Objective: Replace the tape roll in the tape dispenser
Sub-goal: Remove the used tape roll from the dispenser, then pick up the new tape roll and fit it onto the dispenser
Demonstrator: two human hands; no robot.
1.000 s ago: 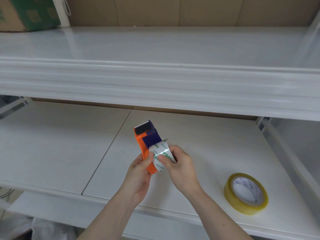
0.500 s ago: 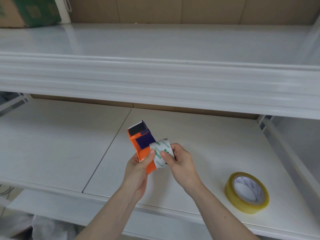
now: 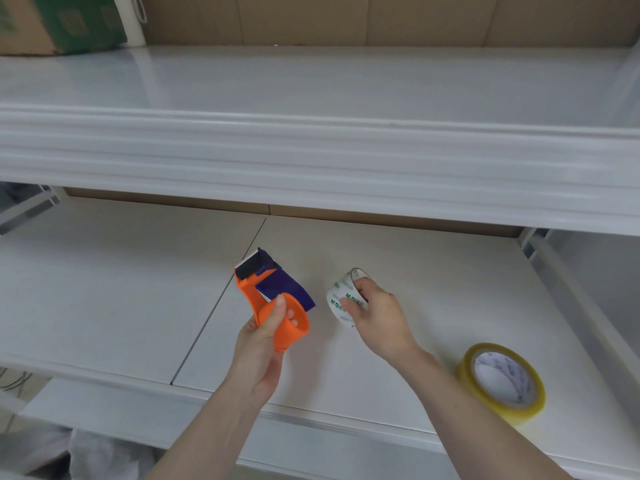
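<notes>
- A long white upper shelf board (image 3: 311, 98) with a thick ribbed front edge is spanning the whole width of the view, and plain brown cardboard panels (image 3: 346, 19) are standing behind it.
- A white lower shelf surface (image 3: 104, 289), split by a thin dark seam, is lying beneath it and is carrying the work.
- A brown cardboard box with green printed sides (image 3: 59, 22) is sitting at the far left end of the upper shelf.
- The left hand (image 3: 263, 344) is wrapping around the orange plastic tape dispenser with a dark blue flap and a black cutter head (image 3: 273, 299); the thumb is pressing on its round orange hub and the other fingers are curling behind the body, holding it above the lower shelf with the cutter end pointing up and away.
- The dispenser's hub is showing bare, with no roll sitting on it.
- The right hand (image 3: 377, 317) is pinching the white cardboard tape core with green lettering (image 3: 343, 299) between thumb and fingers, just to the right of the dispenser and apart from it, over the lower shelf.
- A full roll of yellowish clear packing tape with a white printed core (image 3: 502, 382) is lying flat on the lower shelf near its front edge, well to the right of both hands and untouched.
</notes>
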